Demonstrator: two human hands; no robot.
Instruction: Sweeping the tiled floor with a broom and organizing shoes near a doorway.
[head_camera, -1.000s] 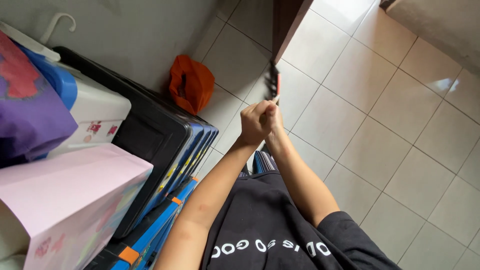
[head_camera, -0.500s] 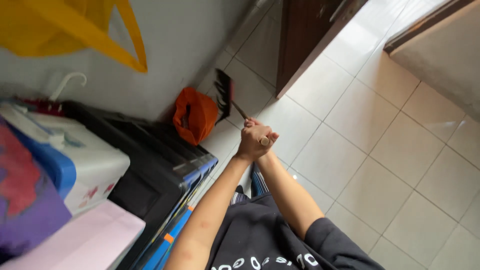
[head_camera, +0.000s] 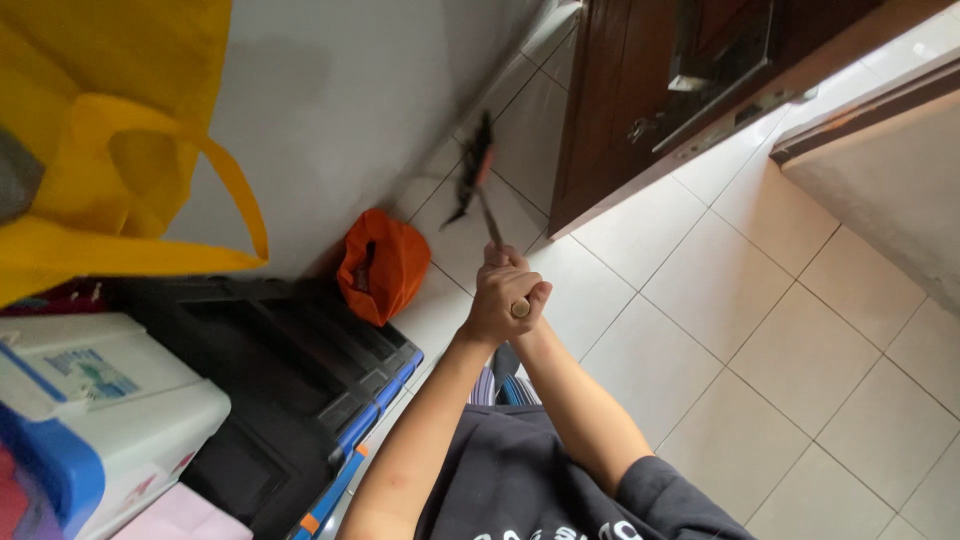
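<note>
Both my hands grip the top of a broom handle (head_camera: 493, 226) in front of my chest. My left hand (head_camera: 497, 305) wraps the end of the stick, and my right hand (head_camera: 508, 264) closes on it just beyond, mostly hidden behind the left. The broom's dark bristle head (head_camera: 474, 168) with an orange band rests on the tiled floor near the wall corner, beside the wooden door. An orange bag (head_camera: 379, 264) lies on the floor left of the handle.
A dark wooden door (head_camera: 640, 90) stands ahead. Stacked black and blue crates (head_camera: 300, 370) and a white and blue box (head_camera: 90, 410) line the left wall. A yellow bag (head_camera: 110, 150) hangs at upper left. Pale floor tiles (head_camera: 780, 350) spread to the right.
The broom head has swung from beside the orange bag farther out toward the wall corner by the door. My view has tilted up, showing more of the door and yellow bag.
</note>
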